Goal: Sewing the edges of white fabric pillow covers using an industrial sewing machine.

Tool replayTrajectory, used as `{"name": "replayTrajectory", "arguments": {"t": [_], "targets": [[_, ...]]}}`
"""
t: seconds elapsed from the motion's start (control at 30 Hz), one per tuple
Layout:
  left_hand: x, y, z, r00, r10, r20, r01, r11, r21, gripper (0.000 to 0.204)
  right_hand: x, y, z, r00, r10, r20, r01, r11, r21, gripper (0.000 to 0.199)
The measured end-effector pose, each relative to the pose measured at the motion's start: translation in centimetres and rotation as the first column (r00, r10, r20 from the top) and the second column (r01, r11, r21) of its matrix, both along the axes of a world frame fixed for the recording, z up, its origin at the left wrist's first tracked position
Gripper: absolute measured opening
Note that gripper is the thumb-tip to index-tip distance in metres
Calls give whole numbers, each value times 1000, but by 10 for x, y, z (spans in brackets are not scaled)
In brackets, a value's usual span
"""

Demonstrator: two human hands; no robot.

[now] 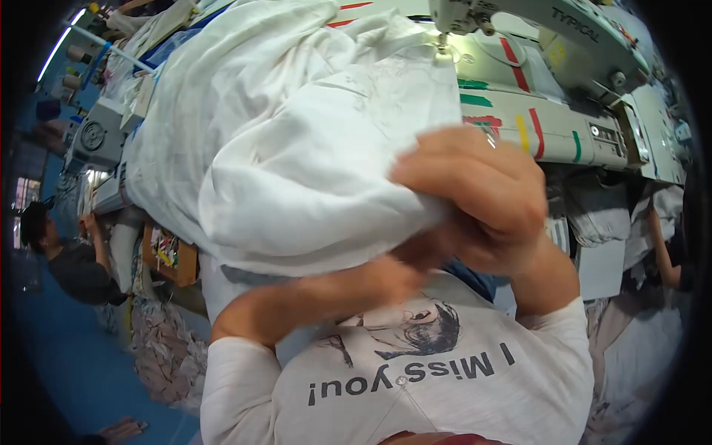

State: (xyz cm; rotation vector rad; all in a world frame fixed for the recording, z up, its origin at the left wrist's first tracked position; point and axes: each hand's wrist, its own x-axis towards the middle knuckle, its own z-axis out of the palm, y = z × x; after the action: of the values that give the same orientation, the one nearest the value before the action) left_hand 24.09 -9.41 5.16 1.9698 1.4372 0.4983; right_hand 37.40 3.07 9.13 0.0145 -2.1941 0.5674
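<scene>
A large white cloth (297,178) lies in loose folds over the sewing table and hangs toward my lap. My right hand (478,193) is at the cloth's right edge, its fingers curled together over the fabric and blurred by motion. Below it, my left hand (415,267) reaches across my body to the cloth's lower edge. Its fingers are smeared and partly hidden behind the right hand and the fabric. Beyond the hands, the sewing machine (556,37) stands with its needle area (443,48) at the cloth's far right corner.
Coloured tape strips mark the machine bed (549,126). A wooden box of small items (170,256) is at the left, above heaped fabric (167,348). One person (74,259) works at the far left; another's arm (662,248) shows at the right beside hanging cloth.
</scene>
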Motion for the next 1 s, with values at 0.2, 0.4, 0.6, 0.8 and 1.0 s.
{"name": "replayTrajectory", "arguments": {"t": [0.2, 0.4, 0.6, 0.8, 1.0], "targets": [[-31, -12, -11, 995, -88, -54, 86, 995, -48, 30, 71, -32, -87, 988, -102, 120, 146, 877, -458, 19], [-65, -34, -4, 977, -144, -154, 126, 984, -125, 36, 67, -37, -161, 961, -111, 255, 245, 768, -591, 20], [-43, -39, 5, 958, -136, -253, 87, 977, -196, 43, 69, -33, -132, 973, -14, 230, 123, 875, -469, 21], [-18, 115, -16, 932, -64, 356, 37, 996, 82, 43, 69, -18, -67, 979, 87, 182, -35, 963, -268, 24], [-77, 194, -86, 769, 547, -332, -188, 689, 700, 60, 87, -18, -146, 955, 23, 297, 169, 779, -604, 18]]}}
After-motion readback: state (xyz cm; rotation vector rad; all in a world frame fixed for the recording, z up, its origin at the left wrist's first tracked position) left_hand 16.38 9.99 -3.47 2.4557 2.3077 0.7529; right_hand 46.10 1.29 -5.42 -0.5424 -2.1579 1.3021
